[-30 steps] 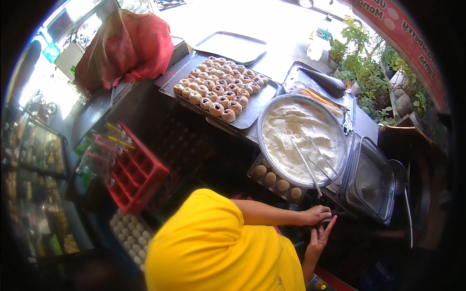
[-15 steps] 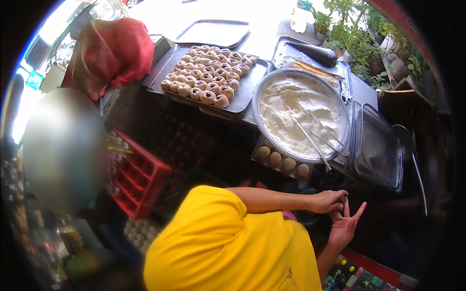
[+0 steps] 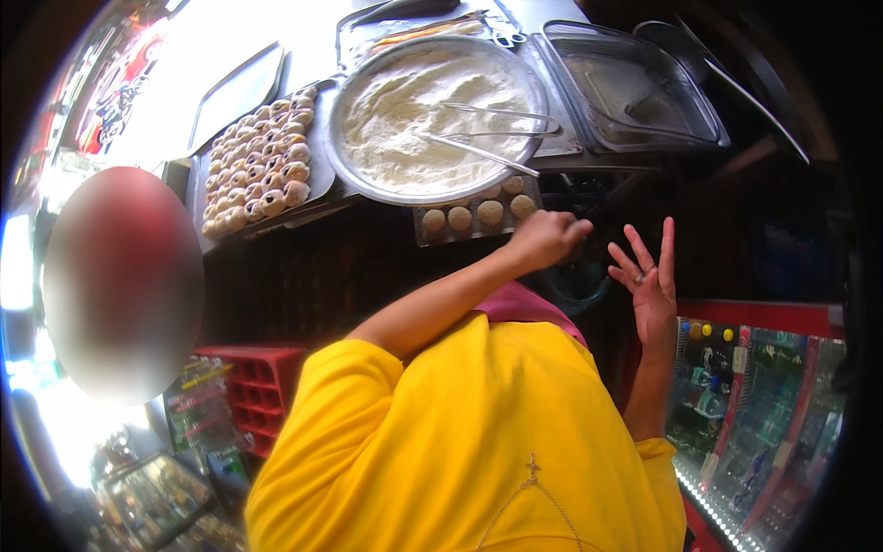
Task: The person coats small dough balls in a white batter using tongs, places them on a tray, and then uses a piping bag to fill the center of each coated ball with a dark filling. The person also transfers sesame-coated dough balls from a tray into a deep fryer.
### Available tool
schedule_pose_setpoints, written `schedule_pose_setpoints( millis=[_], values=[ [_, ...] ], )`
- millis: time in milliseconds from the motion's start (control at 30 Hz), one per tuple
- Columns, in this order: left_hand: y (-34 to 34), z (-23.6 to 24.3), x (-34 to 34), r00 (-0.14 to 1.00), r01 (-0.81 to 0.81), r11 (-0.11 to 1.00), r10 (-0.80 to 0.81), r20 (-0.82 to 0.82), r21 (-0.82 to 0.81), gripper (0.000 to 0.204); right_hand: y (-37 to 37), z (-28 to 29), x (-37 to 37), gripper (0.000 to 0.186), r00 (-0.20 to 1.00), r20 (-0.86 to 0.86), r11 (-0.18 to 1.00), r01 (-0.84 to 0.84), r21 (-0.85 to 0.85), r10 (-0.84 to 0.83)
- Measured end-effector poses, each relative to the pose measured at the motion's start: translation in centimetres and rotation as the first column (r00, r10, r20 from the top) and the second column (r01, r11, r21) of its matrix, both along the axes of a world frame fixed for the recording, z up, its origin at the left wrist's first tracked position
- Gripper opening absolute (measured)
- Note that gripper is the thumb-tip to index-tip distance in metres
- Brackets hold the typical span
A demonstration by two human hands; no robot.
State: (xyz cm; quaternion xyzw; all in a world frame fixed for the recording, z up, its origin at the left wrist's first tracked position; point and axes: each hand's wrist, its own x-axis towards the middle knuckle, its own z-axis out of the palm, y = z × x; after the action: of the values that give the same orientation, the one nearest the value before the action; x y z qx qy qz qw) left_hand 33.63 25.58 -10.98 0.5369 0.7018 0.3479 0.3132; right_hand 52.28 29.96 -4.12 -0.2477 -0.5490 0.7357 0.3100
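My left hand (image 3: 549, 241) is raised before my chest, just in front of a tray of round dough balls (image 3: 490, 212). Its fingers are curled in, and whatever they may hold is hidden. To its right, and apart from it, my right hand (image 3: 651, 285) is held up with the fingers spread and nothing in it; a ring (image 3: 647, 273) shows on one finger. Beyond the hands stands a wide metal basin (image 3: 342, 152) of white powder that looks like flour. Metal tongs (image 3: 483, 155) rest in it, their handle end over the right rim.
Left of the basin, a metal tray (image 3: 322, 161) carries rows of dusted buns (image 3: 262, 166) with dark filling. Wire-handled metal trays (image 3: 635, 92) stand at the right, with scissors (image 3: 508, 39) behind. A red crate (image 3: 258, 396) is low left; a glass-fronted case (image 3: 754, 414) is low right.
My hands were together, the left fingers at the right ones; now they are apart and the right fingers are spread wider. The view has turned, shifting the basin and trays left and up.
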Motion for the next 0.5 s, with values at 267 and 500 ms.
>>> schedule_pose_setpoints(
  millis=[267, 500],
  values=[
    [-0.5, -0.4, -0.3, -0.245, 0.166, 0.971, 0.212, 0.946, -0.175, 0.057, 0.4, -5.2, -2.6, 0.063, 0.959, 0.195, 0.884, 0.099, 0.456, -0.208],
    [-0.9, -0.6, 2.0, 0.452, -0.334, 0.935, 0.270, 0.850, -0.119, 0.034, -3.0, -8.5, -7.5, 0.059, 0.867, 0.354, 0.553, -0.114, 0.826, -0.351]
  ],
)
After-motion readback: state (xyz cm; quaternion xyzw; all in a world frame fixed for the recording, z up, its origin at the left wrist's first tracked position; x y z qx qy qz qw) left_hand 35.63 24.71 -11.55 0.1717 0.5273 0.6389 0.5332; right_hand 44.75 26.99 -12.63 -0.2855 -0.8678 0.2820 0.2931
